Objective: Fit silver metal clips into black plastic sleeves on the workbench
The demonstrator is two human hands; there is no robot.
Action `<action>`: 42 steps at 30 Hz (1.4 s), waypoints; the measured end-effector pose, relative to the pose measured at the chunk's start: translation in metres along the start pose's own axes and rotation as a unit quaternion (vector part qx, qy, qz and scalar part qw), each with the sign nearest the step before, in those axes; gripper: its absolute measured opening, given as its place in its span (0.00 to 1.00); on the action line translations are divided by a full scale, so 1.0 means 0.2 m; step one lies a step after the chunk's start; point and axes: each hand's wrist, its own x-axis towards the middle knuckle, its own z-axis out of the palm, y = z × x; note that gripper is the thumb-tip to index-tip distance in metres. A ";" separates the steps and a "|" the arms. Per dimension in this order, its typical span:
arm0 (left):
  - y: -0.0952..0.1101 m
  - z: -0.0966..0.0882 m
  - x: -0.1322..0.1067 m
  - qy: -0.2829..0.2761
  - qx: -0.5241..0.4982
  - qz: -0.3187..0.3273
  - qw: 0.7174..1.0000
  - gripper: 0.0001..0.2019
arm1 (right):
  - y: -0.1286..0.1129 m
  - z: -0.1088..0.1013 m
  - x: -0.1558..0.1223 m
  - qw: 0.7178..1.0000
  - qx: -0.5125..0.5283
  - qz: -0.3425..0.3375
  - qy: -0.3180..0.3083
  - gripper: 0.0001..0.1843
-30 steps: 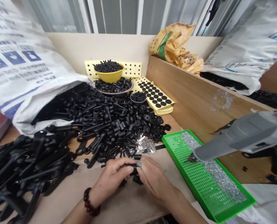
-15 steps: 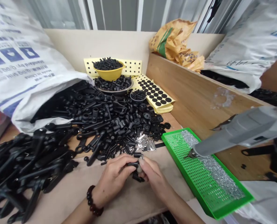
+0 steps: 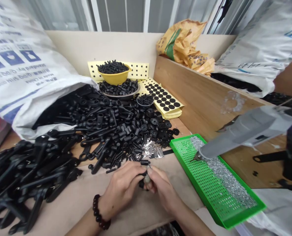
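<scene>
My left hand (image 3: 125,182), with a dark bead bracelet (image 3: 99,211) at its wrist, is closed on a black plastic part (image 3: 143,175), mostly hidden by the fingers. Pressed close to it, my right hand (image 3: 162,183) pinches a small shiny metal piece (image 3: 149,166) against the part. Something greyish covers one of the right fingertips. Just beyond the fingers lies a short black cylinder (image 3: 145,162). Small flat metal clips (image 3: 152,150) are scattered behind it, beside black springs or screw-like pieces (image 3: 120,157).
Black handle-shaped parts (image 3: 37,177) heap up on the left below a white sack (image 3: 45,78). A green perforated tray (image 3: 197,183) of small metal pieces stands right, under a grey power screwdriver (image 3: 231,134). Behind are a yellow bowl (image 3: 115,78) and sticker sheets (image 3: 171,114).
My left hand has turned slightly over the black part, covering more of it. The grey screwdriver has swung a little to the left and up.
</scene>
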 end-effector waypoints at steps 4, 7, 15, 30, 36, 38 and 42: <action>0.01 0.00 0.00 0.008 0.005 0.000 1.000 0.10 | -0.03 0.00 -0.02 0.993 -0.096 -0.060 0.019 0.21; 0.02 0.00 0.01 0.006 -0.042 -0.065 0.997 0.09 | -0.07 0.00 -0.03 0.967 -0.212 -0.138 0.031 0.18; 0.02 0.02 0.01 0.016 -0.107 -0.181 0.977 0.07 | -0.06 -0.03 0.00 0.898 -0.356 -0.255 0.039 0.14; 0.01 0.06 0.04 0.034 -0.272 -0.302 0.913 0.09 | -0.12 -0.11 0.01 0.863 -0.428 -0.268 0.002 0.13; 0.01 0.09 0.02 0.039 -0.255 -0.252 0.933 0.07 | -0.07 -0.10 -0.01 0.842 -0.451 -0.296 0.014 0.14; 0.02 0.10 0.00 0.041 -0.202 -0.211 0.955 0.06 | -0.06 -0.09 -0.03 0.855 -0.433 -0.285 0.011 0.13; 0.03 0.10 -0.03 0.035 -0.133 -0.146 0.980 0.06 | -0.07 -0.06 -0.05 0.895 -0.384 -0.229 -0.012 0.14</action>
